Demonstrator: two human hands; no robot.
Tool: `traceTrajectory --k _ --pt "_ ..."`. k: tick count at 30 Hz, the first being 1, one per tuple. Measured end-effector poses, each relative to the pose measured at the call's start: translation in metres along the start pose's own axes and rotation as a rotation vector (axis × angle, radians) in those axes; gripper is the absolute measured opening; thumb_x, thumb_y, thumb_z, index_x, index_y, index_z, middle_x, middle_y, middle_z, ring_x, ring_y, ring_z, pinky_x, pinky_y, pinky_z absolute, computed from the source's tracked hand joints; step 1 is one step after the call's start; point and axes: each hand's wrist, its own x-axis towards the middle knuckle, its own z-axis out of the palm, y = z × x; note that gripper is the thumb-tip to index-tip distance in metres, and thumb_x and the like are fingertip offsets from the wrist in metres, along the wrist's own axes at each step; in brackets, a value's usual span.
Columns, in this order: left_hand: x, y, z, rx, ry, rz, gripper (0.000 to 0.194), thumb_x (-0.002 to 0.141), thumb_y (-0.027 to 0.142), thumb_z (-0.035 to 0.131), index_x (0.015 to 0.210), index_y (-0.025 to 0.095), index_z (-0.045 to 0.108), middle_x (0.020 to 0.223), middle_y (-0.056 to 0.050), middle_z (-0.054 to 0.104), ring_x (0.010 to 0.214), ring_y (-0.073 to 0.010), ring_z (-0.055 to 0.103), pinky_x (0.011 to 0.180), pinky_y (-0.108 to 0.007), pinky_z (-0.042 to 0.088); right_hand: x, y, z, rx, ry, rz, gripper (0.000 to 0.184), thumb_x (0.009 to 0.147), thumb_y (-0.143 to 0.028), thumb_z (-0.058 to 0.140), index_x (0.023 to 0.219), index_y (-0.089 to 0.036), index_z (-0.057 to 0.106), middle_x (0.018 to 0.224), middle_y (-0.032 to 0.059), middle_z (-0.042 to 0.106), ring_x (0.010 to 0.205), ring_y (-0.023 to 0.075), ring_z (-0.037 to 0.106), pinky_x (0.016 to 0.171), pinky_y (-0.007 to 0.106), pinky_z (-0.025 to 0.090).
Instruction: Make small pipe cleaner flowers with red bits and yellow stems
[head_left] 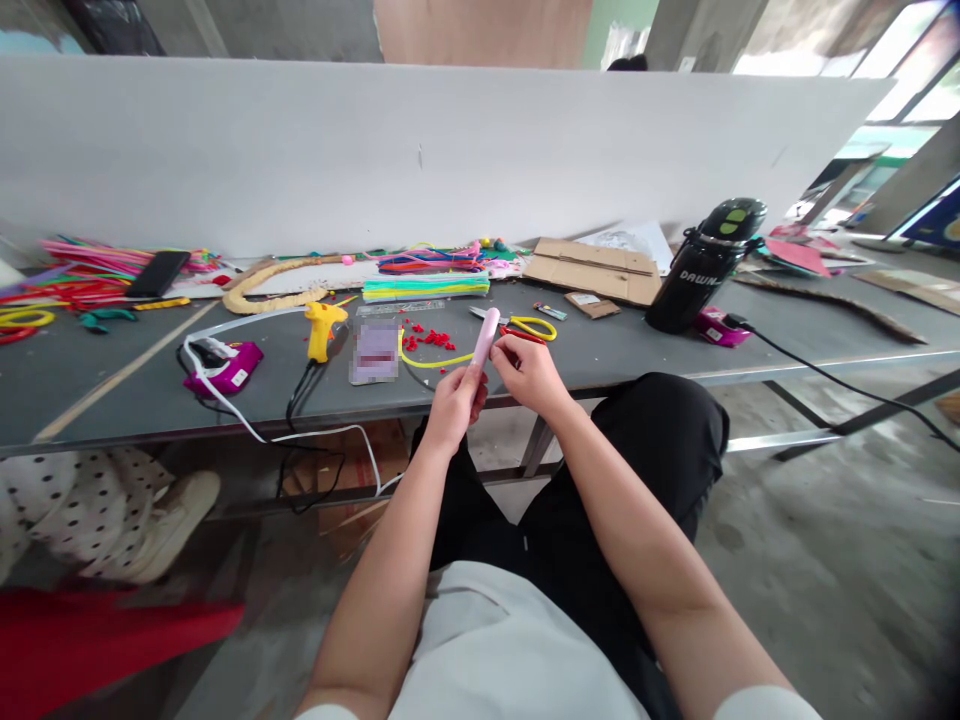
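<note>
Left hand (450, 408): we saw it wrapped around the lower end of a pale pink stick (486, 335), gripping it.
Pale pink stick: it slanted up out of that grasp, near the table's front edge, its upper end free.
Right hand (526, 368): we saw its fingers curled, tips just beside the stick; we could not tell whether they pinched anything.
Coloured strands (82, 262): these lay heaped at the far left, with a black phone (159, 273) on their right.
Purple box (247, 358): it sat near the front edge, with a white cable passing over it.
Glue gun (319, 335): we found it yellow, its black cord hanging over the edge.
Packet (379, 340): its face was blurred, so we could not read it.
Red pieces (435, 340): they lay scattered between the packet and the stick, a yellow strand (431, 365) curving in front.
Strand bundle (427, 287): turquoise and yellow lengths lay behind the red pieces.
Red-and-yellow-handled tool (553, 328): it lay just behind the right hand.
Cardboard (592, 270): flat pieces rested farther back.
Black bottle (686, 290): we read "DAWN" on it as it stood well to the right.
</note>
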Motion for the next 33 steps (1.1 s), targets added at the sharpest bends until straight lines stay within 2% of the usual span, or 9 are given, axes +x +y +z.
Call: traceTrajectory --k 5,11,16,22,29,33 --pt "-0.001 0.001 0.003 0.020 0.029 0.012 0.043 0.083 0.059 0.064 0.078 0.016 0.058 0.055 0.004 0.047 0.038 -0.0051 0.034 0.036 -0.020 0.016 0.000 -0.003 0.006 0.130 0.057 0.047 0.019 0.088 -0.029 0.053 0.071 -0.021 0.056 0.061 -0.0028 0.050 0.057 0.0118 0.042 0.057 0.028 0.034" --pt "-0.001 0.002 0.002 0.015 0.068 0.025 0.043 0.082 0.059 0.065 0.076 0.016 0.058 0.052 0.004 0.045 0.037 -0.0052 0.033 0.036 -0.020 0.015 0.004 0.003 0.023 0.462 0.120 0.193 0.019 0.083 -0.030 0.057 0.067 -0.019 0.056 0.059 -0.0038 0.047 0.056 0.0105 0.040 0.054 0.026 0.032" --pt "0.001 0.004 -0.001 0.003 0.090 0.048 0.041 0.084 0.056 0.063 0.076 0.016 0.058 0.052 0.005 0.045 0.036 -0.0053 0.034 0.035 -0.020 0.016 0.005 0.005 0.024 0.680 0.110 0.255 0.021 0.082 -0.036 0.061 0.069 -0.020 0.060 0.054 -0.0049 0.042 0.052 0.0095 0.035 0.050 0.025 0.029" --pt "0.002 0.014 -0.013 -0.014 0.157 0.047 0.041 0.082 0.056 0.065 0.076 0.016 0.059 0.057 0.002 0.050 0.037 -0.0039 0.036 0.034 -0.019 0.017 0.010 0.003 0.010 0.901 0.190 0.268 0.020 0.079 -0.034 0.064 0.067 -0.021 0.056 0.054 -0.0060 0.036 0.049 0.0082 0.033 0.048 0.024 0.029" --pt "0.004 0.023 -0.034 -0.088 0.222 0.097 0.038 0.080 0.052 0.068 0.075 0.016 0.060 0.055 0.003 0.049 0.037 -0.0030 0.034 0.034 -0.018 0.017 0.017 0.002 -0.019 1.034 0.254 0.382 0.032 0.076 -0.040 0.065 0.061 -0.023 0.042 0.057 -0.0055 0.028 0.050 0.0095 0.030 0.047 0.026 0.032" --pt "0.006 0.022 -0.043 -0.099 0.237 0.122 0.036 0.082 0.050 0.067 0.078 0.015 0.060 0.057 0.004 0.049 0.037 -0.0031 0.035 0.034 -0.017 0.018 0.020 0.010 -0.033 1.148 0.284 0.373 0.034 0.076 -0.037 0.066 0.059 -0.023 0.041 0.058 -0.0057 0.025 0.050 0.0095 0.027 0.045 0.024 0.031"
